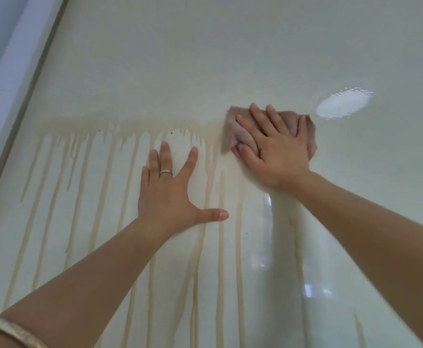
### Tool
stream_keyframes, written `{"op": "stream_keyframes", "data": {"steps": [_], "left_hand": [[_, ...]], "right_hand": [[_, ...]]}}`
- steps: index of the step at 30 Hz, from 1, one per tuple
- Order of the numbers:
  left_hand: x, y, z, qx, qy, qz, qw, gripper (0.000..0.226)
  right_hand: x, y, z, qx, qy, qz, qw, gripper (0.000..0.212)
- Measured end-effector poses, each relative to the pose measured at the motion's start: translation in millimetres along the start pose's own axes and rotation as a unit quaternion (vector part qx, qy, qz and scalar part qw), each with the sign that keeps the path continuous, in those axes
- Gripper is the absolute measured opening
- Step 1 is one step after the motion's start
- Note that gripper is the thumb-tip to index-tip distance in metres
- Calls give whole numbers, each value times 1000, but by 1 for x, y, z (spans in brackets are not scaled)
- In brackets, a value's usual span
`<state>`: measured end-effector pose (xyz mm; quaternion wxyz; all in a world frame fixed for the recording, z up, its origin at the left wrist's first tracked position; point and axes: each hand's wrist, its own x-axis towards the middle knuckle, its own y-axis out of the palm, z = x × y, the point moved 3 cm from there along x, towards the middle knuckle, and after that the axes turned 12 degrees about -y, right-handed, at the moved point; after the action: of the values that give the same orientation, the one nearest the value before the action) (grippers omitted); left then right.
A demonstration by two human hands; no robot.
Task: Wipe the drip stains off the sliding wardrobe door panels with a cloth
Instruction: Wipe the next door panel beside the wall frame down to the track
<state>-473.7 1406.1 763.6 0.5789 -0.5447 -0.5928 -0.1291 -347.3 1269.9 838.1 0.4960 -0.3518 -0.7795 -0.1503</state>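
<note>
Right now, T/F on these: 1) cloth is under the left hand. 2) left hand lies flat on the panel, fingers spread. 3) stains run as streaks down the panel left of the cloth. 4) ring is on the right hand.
1) False. The cloth is under the right hand, which presses it to the door panel.
2) True. The left hand lies flat, fingers spread.
3) True. The drip stains run down left of the cloth.
4) False. The ring is on the left hand.

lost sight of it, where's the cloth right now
In the head view the pinkish cloth lies flat under the right hand, at the stain band's right end.
</note>
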Motion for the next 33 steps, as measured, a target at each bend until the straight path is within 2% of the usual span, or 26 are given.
{"op": "stream_keyframes", "data": {"steps": [2,3,6,8,9,12,14,15,17,19,20,21,24,25,26,27,30,33], "left_hand": [[-1,2,0,-8,4,-6,1000,130],[-2,2,0,-12,7,-8,1000,130],[-4,-1,0,-30,16,-16,999,131],[-4,-1,0,-25,18,-17,999,130],[-3,-1,0,-19,15,-14,1000,130],[0,2,1,-8,8,-11,1000,129],[0,3,1,-14,8,-14,1000,129],[0,3,1,-19,9,-15,1000,129],[-1,2,0,-28,11,-19,999,129],[-2,1,0,-27,10,-17,999,128],[-2,0,-2,-24,10,-16,1000,128],[-2,0,-1,-21,7,-13,1000,129],[-1,1,0,-24,10,-14,1000,130],[-2,2,1,-28,11,-16,999,130],[-2,2,1,-29,11,-16,999,130],[-3,2,0,-29,11,-14,999,130],[-5,-3,-1,-28,7,-11,1000,130],[-5,-6,-3,-23,5,-4,1000,131]], "right_hand": [[3,4,16,2,52,-15,999,78],[-2,7,30,11,28,-25,999,75],[-30,14,58,31,-129,-47,990,60],[-36,12,44,7,-155,-46,987,58],[-36,10,31,-2,-132,-44,990,59],[-34,6,0,5,26,-40,999,66],[-43,10,16,3,62,-70,996,66],[-52,13,30,8,40,-79,996,63],[-73,18,50,15,-59,-88,994,58],[-86,15,44,1,-161,-57,985,56],[-87,11,30,-12,-181,-48,982,56],[-86,10,14,-18,-167,-46,985,56],[-79,4,-24,-5,52,-54,997,62],[-81,7,-21,-6,107,-63,992,64],[-87,10,-9,-9,124,-73,990,64],[-97,13,8,-9,104,-81,991,62],[-134,19,54,5,-39,-86,996,58],[-146,13,48,11,-139,-61,988,57]]}}
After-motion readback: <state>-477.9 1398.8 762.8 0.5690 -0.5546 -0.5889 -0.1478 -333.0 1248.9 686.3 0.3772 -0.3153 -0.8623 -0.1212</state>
